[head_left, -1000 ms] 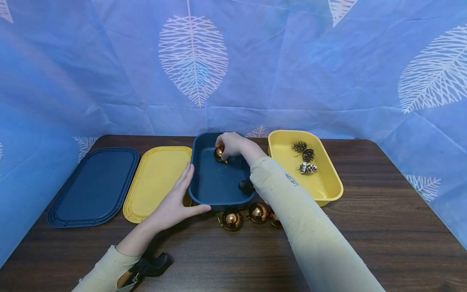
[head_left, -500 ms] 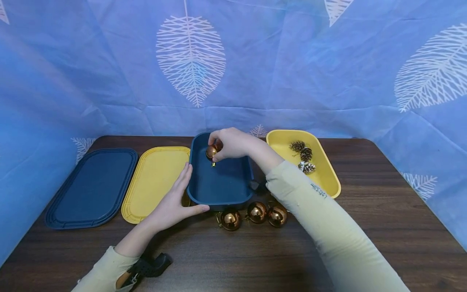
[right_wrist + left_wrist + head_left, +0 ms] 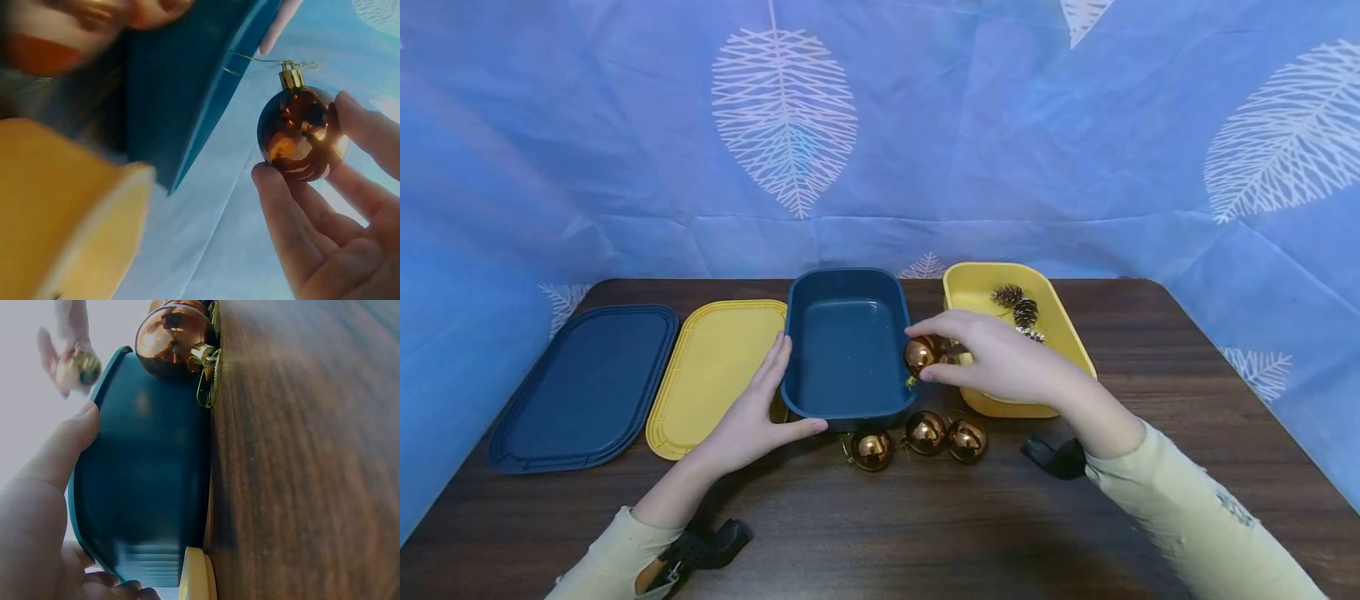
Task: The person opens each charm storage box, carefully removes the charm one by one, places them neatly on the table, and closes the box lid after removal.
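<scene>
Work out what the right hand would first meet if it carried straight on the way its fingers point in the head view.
Probably the nearest side of the blue box, with the bronze ball held by the right hand arriving first. Height is unclear, so it might pass over that side instead.

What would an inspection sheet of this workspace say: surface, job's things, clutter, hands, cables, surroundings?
Surface: dark wood-grain table.
Job's things: blue box; yellow box holding pine cones; three copper baubles at the blue box's near side; blue lid and yellow lid at left.
Clutter: nothing seen.
Hands: left hand touches the blue box; right hand holds another copper bauble.
Cables: nothing seen.
Surroundings: blue cloth with white leaf print.
</scene>
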Tool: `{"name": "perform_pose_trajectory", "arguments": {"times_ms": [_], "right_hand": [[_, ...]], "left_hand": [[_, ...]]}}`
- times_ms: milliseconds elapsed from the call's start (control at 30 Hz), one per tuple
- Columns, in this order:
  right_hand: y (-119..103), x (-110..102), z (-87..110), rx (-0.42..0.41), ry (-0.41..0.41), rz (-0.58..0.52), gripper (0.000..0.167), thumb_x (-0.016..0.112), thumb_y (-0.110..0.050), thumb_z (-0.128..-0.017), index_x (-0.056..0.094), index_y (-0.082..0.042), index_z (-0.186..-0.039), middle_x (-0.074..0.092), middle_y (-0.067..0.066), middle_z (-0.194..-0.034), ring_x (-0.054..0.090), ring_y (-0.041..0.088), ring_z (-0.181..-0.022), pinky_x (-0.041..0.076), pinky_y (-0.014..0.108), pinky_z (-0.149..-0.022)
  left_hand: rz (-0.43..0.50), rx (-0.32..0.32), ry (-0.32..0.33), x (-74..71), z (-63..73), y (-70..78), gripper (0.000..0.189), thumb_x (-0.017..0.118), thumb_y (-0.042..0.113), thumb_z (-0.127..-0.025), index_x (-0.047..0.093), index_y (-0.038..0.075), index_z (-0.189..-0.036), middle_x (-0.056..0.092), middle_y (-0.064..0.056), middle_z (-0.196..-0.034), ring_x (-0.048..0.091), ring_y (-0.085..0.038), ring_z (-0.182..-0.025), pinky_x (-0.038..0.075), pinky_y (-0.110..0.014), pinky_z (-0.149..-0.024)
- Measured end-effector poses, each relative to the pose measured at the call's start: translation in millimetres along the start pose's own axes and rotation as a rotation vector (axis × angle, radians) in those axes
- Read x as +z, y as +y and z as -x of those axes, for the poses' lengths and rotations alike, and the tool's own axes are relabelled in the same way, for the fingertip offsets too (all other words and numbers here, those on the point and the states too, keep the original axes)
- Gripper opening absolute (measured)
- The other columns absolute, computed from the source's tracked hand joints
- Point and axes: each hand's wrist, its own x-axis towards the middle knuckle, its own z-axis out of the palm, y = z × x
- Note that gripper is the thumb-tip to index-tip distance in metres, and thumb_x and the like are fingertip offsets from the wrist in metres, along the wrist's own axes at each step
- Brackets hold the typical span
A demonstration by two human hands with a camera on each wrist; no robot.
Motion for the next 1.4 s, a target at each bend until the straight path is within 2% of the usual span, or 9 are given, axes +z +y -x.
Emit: {"name": "perform_pose_trajectory", "arguments": {"times_ms": [100, 267, 433, 567, 767, 1000, 1233, 1400], "right_hand": [[9, 4, 29.6, 0.049, 0.042, 0.002, 0.048, 0.070, -0.032, -0.088, 0.058, -0.011, -0.130, 0.059, 0.001, -0.123, 0.056, 0.019, -0.113, 0.047, 0.041, -0.090], [18, 11, 68.0, 0.100, 0.069, -0.047, 0.044, 0.071, -0.033, -0.087, 0.058, -0.013, -0.124, 0.059, -0.002, -0.118, 0.056, 0.017, -0.109, 0.050, 0.036, -0.086], [23, 16, 95.6, 0.132, 0.079, -0.100, 0.042, 0.072, -0.031, -0.086, 0.057, -0.015, -0.121, 0.056, -0.004, -0.114, 0.055, 0.014, -0.103, 0.052, 0.029, -0.079], [28, 24, 110.9, 0.182, 0.067, -0.060, 0.043, 0.074, -0.033, -0.085, 0.056, -0.019, -0.121, 0.056, -0.008, -0.114, 0.056, 0.012, -0.103, 0.051, 0.034, -0.081], [35, 31, 120.9, 0.237, 0.032, -0.035, 0.046, 0.069, -0.041, -0.086, 0.057, -0.017, -0.124, 0.058, -0.007, -0.118, 0.057, 0.017, -0.110, 0.049, 0.042, -0.085], [46, 39, 122.0, 0.259, 0.019, -0.013, 0.045, 0.072, -0.028, -0.086, 0.057, -0.013, -0.125, 0.059, 0.001, -0.122, 0.055, 0.025, -0.114, 0.048, 0.046, -0.086], [51, 42, 121.6, 0.264, 0.022, -0.021, 0.047, 0.069, -0.033, -0.088, 0.057, -0.011, -0.128, 0.059, 0.005, -0.125, 0.054, 0.031, -0.116, 0.047, 0.050, -0.087], [54, 44, 121.5, 0.270, 0.017, -0.027, 0.047, 0.068, -0.033, -0.089, 0.057, -0.011, -0.129, 0.059, 0.005, -0.125, 0.055, 0.030, -0.116, 0.047, 0.049, -0.086]], "left_hand": [[-0.003, 0.005, 0.001, 0.0, -0.5, 0.2, 0.114, 0.078, 0.044, -0.078, -0.004, 0.023, -0.154, -0.009, 0.004, -0.159, -0.001, -0.025, -0.144, 0.017, -0.060, -0.108], [-0.003, -0.003, 0.008, -0.4, -0.9, -0.4, 0.114, 0.077, 0.046, -0.077, -0.003, 0.020, -0.154, -0.009, 0.005, -0.159, -0.001, -0.026, -0.144, 0.017, -0.061, -0.108], [-0.013, -0.012, 0.005, -0.3, -0.8, -1.6, 0.114, 0.076, 0.049, -0.077, -0.003, 0.019, -0.154, -0.009, 0.004, -0.158, 0.000, -0.026, -0.144, 0.017, -0.061, -0.108], [-0.016, -0.013, 0.004, 0.2, -0.9, -2.1, 0.114, 0.076, 0.050, -0.077, -0.003, 0.019, -0.154, -0.009, 0.003, -0.159, 0.000, -0.027, -0.144, 0.017, -0.061, -0.107], [-0.014, -0.025, 0.004, -0.3, 0.4, -1.5, 0.115, 0.076, 0.051, -0.077, -0.003, 0.020, -0.154, -0.009, 0.005, -0.158, 0.000, -0.026, -0.144, 0.018, -0.061, -0.107], [-0.008, -0.029, 0.001, 0.3, 1.3, -0.8, 0.115, 0.076, 0.050, -0.077, -0.003, 0.020, -0.154, -0.010, 0.007, -0.158, -0.001, -0.023, -0.144, 0.018, -0.060, -0.108], [-0.004, -0.027, -0.004, 0.7, 1.1, 0.3, 0.115, 0.075, 0.051, -0.077, -0.004, 0.021, -0.154, -0.010, 0.008, -0.158, -0.001, -0.023, -0.144, 0.017, -0.060, -0.108], [-0.003, -0.026, -0.003, 1.0, 0.8, 0.8, 0.115, 0.075, 0.053, -0.077, -0.003, 0.021, -0.154, -0.010, 0.008, -0.158, -0.001, -0.023, -0.144, 0.017, -0.060, -0.108]]}}
